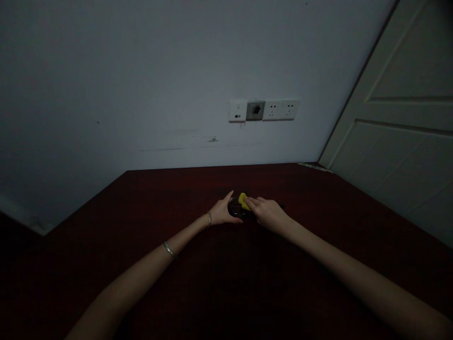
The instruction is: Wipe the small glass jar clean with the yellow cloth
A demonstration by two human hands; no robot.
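A small dark, glossy, rounded object (234, 208) sits on the table, its exact kind hard to make out in the dim light. My left hand (222, 211) curves around its left side, thumb and fingers on either edge. From the right, my right hand (268, 212) presses a yellow sponge (242, 200) against the top of the dark object. My right fingers are closed together on the sponge and cover part of the object. A short dark piece (282, 206) shows just beyond my right hand.
The dark red table (170, 189) meets a pale wall (159, 85) at the back. Sockets and switches (279, 110) are set in the wall. A white panelled door (399, 141) stands at the right. A patterned strip (314, 166) lies at the far right corner.
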